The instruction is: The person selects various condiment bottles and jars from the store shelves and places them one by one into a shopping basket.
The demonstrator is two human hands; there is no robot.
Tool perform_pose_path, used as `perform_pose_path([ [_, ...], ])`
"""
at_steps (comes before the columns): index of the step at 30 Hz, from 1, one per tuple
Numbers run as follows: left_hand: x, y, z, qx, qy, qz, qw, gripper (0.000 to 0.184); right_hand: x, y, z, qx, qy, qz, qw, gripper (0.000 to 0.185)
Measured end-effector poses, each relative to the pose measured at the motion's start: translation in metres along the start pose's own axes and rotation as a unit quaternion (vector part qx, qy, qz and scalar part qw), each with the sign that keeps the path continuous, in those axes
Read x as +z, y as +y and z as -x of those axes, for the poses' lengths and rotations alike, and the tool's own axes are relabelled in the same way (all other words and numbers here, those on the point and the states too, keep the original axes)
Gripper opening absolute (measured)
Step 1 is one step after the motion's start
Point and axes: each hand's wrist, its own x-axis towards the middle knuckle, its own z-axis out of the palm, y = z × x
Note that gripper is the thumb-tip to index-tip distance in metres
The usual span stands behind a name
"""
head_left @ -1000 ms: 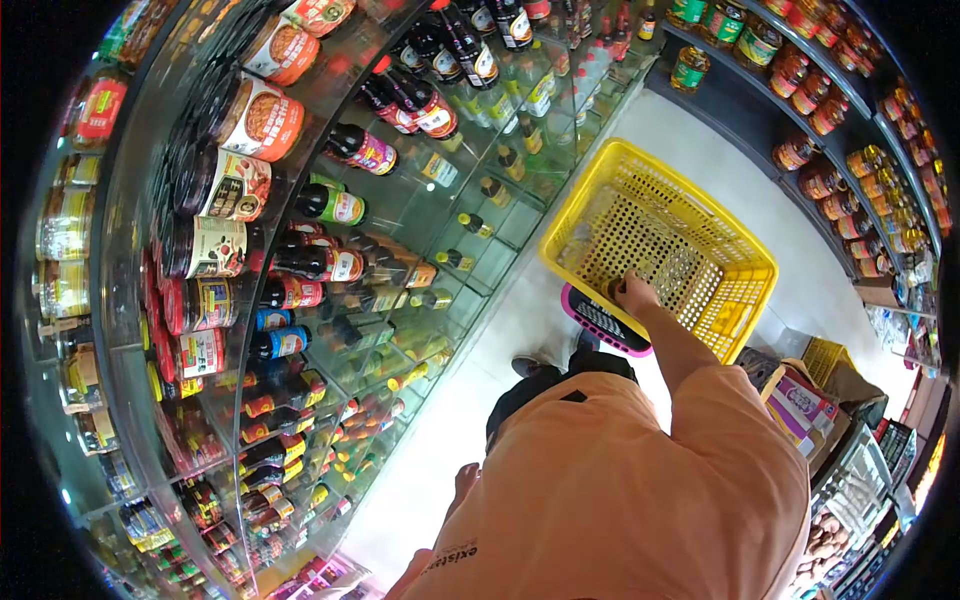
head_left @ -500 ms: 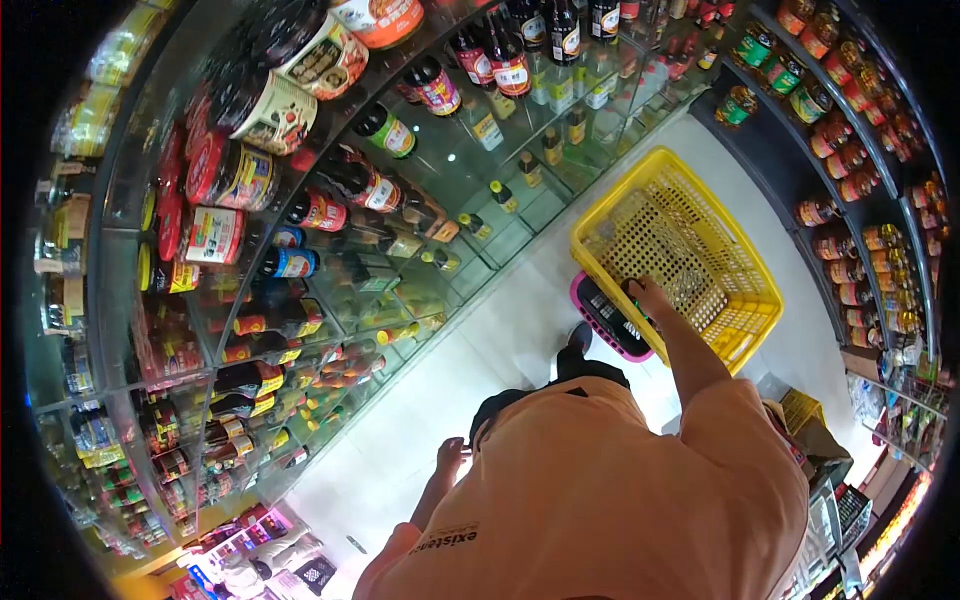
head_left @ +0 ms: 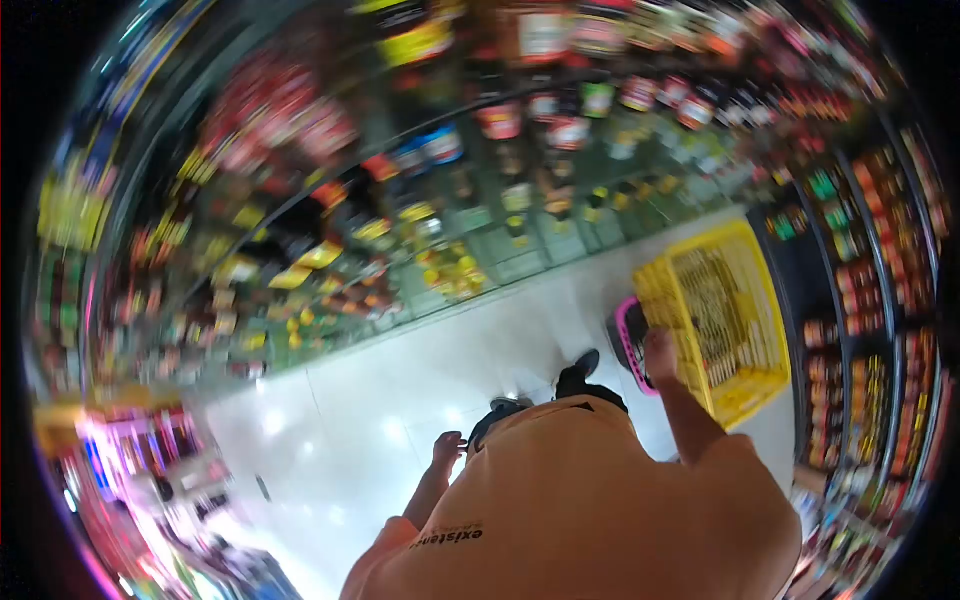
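My right hand [head_left: 660,355] is closed at the near side of a yellow plastic shopping basket [head_left: 775,375] with perforated walls; the exact part under the fingers is blurred. Close beside that hand, a dark piece with a pink rim [head_left: 627,335] shows against the basket's left side. My left hand [head_left: 449,450] hangs by my hip over the floor, its fingers loosely apart and nothing in them. Inside the basket I see only its slotted walls and bottom clearly.
Glass shelves [head_left: 520,255] of sauce bottles and jars run along the left and front, smeared by motion. Dark shelves [head_left: 845,330] with rows of bottles stand close on the right. Pale tiled floor [head_left: 400,380] lies between. Pink-lit displays [head_left: 150,450] appear at lower left.
My view has turned left, so the shelves have swung across and more floor shows. The yellow basket and my right hand now appear farther right and lower. My left hand stays by my hip.
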Motion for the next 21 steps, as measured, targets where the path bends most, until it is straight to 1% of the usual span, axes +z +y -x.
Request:
perform_pose_path([
  [1, -0.007, -0.005, 0.009, 0.003, 0.018, 0.037, 0.999, 0.032, 0.013, -0.028, 0.008, -0.056, -0.127, 0.065, 0.988, 0.022],
  [2, -0.018, -0.012, 0.016, -0.007, 0.02, 0.041, 0.999, 0.03, 0.026, -0.079, 0.025, 0.049, -0.217, 0.092, 0.971, 0.025],
  [3, -0.028, -0.016, 0.027, -0.018, 0.02, 0.043, 0.999, 0.028, 0.082, -0.025, 0.039, -0.141, -0.263, 0.027, 0.954, 0.027],
  [4, -0.04, -0.023, 0.037, -0.013, 0.036, 0.06, 0.997, 0.027, 0.082, -0.058, 0.057, -0.138, -0.336, -0.005, 0.932, 0.031],
  [5, -0.054, -0.035, 0.042, -0.011, 0.05, 0.089, 0.995, 0.027, 0.107, -0.052, 0.071, -0.147, -0.397, 0.017, 0.906, 0.033],
  [6, -0.069, -0.05, 0.045, -0.013, 0.065, 0.106, 0.992, 0.027, 0.109, -0.07, 0.089, -0.182, -0.408, 0.039, 0.894, 0.031],
  [7, -0.083, -0.061, 0.049, -0.014, 0.08, 0.121, 0.989, 0.028, 0.151, -0.028, 0.092, -0.449, -0.397, 0.183, 0.779, 0.036],
  [8, -0.096, -0.074, 0.052, -0.014, 0.091, 0.144, 0.985, 0.028, 0.146, -0.067, 0.101, -0.319, -0.434, 0.172, 0.825, 0.035],
  [9, -0.108, -0.09, 0.057, -0.022, 0.109, 0.156, 0.981, 0.029, 0.142, -0.095, 0.112, -0.178, -0.462, 0.16, 0.854, 0.035],
  [10, -0.118, -0.105, 0.064, -0.031, 0.127, 0.165, 0.978, 0.03, 0.15, -0.113, 0.115, -0.195, -0.47, 0.167, 0.844, 0.035],
  [12, -0.137, -0.138, 0.073, -0.05, 0.152, 0.208, 0.965, 0.031, 0.182, -0.118, 0.106, -0.147, -0.434, 0.085, 0.885, 0.033],
  [13, -0.142, -0.156, 0.077, -0.066, 0.165, 0.233, 0.956, 0.031, 0.193, -0.124, 0.099, -0.16, -0.44, 0.089, 0.879, 0.033],
  [15, -0.147, -0.193, 0.078, -0.081, 0.179, 0.264, 0.944, 0.031, 0.21, -0.153, 0.087, -0.116, -0.437, 0.018, 0.892, 0.03],
  [16, -0.147, -0.21, 0.079, -0.094, 0.187, 0.282, 0.936, 0.031, 0.211, -0.172, 0.084, -0.028, -0.463, -0.009, 0.886, 0.028],
  [17, -0.147, -0.222, 0.082, -0.093, 0.181, 0.301, 0.932, 0.03, 0.211, -0.194, 0.086, -0.038, -0.467, -0.005, 0.883, 0.028],
  [19, -0.141, -0.235, 0.084, -0.116, 0.199, 0.296, 0.927, 0.029, 0.217, -0.236, 0.089, -0.005, -0.478, 0.013, 0.878, 0.027],
  [20, -0.139, -0.234, 0.088, -0.116, 0.192, 0.321, 0.92, 0.028, 0.22, -0.253, 0.089, 0.002, -0.512, 0.02, 0.859, 0.024],
  [21, -0.137, -0.235, 0.09, -0.116, 0.186, 0.345, 0.912, 0.028, 0.231, -0.261, 0.089, -0.006, -0.518, 0.023, 0.855, 0.024],
])
